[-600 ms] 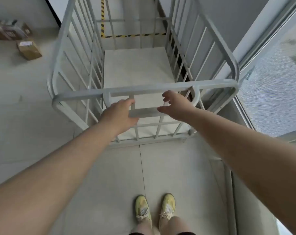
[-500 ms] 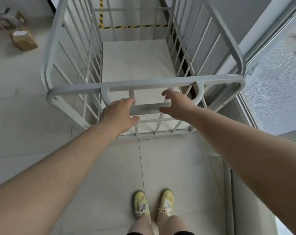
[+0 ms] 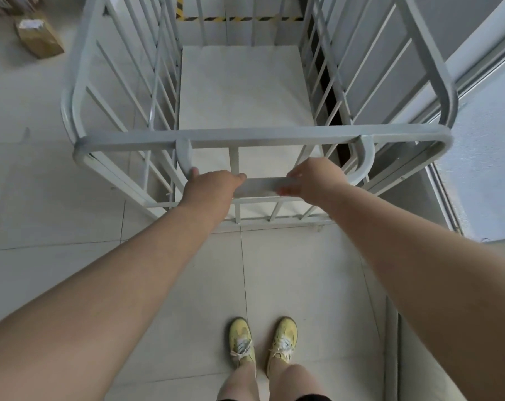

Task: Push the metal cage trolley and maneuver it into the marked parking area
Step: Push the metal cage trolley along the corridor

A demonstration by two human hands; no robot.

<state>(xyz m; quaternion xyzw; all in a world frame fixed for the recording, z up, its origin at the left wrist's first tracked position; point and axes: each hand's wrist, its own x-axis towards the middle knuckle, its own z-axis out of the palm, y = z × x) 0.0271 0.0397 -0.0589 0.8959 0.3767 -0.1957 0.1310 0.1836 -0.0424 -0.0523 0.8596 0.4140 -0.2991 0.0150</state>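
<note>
Here, head view, looking down. Metal cage trolley (image 3: 245,91) stood directly ahead of person, close beside wall on right. Left hand (image 3: 209,189) and right hand (image 3: 317,180) both rested on handle bar (image 3: 260,185), fingers curled over it, gripping. Yellow-black floor tape (image 3: 239,18) lay just past trolley's far end. Judged step: final push into bay; next move needs straight, gentle shove. Wheels hidden; tape outline cut off; cardboard box (image 3: 38,39) partly cropped.
</note>
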